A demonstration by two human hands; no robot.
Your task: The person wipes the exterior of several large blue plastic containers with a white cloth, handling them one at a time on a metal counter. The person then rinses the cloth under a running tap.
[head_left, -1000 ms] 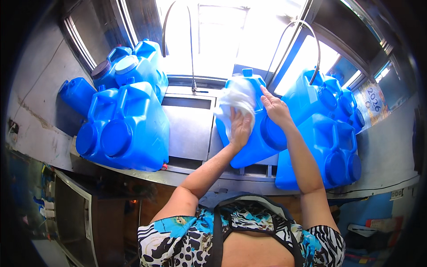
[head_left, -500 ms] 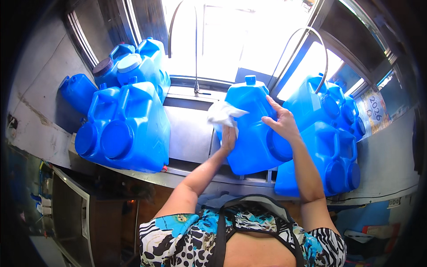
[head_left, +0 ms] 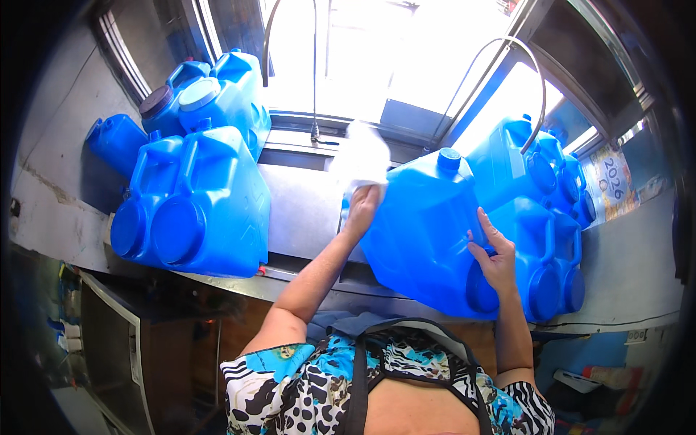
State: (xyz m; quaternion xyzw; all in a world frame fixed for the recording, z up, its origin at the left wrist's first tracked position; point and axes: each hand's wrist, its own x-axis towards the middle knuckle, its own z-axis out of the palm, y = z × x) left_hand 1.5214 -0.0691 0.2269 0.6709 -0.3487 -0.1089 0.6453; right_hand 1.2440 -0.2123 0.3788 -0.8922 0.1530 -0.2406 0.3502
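Note:
In the middle of the head view a large blue plastic jug point(head_left: 413, 232) with a capped spout on top sits tilted over the metal counter. A white cloth point(head_left: 359, 156), blurred by motion, is bunched at its upper left, gripped by my left hand point(head_left: 362, 206) with curled fingers. My right hand point(head_left: 493, 254) rests against the jug’s right side, fingers spread and thumb apart, just above a big round lid at its lower right.
Stacked blue jugs stand at the left point(head_left: 221, 196) and right point(head_left: 522, 225). Thin curved hoses point(head_left: 540, 87) hang before the bright window. The metal counter point(head_left: 290, 210) has a front ledge, with a dark cabinet point(head_left: 109, 341) below left and a wall calendar point(head_left: 605, 185) at right.
The middle jug has shifted right and toward me, turning as it came. My right hand went down and right with it. My left hand rose with the cloth to the jug's upper left.

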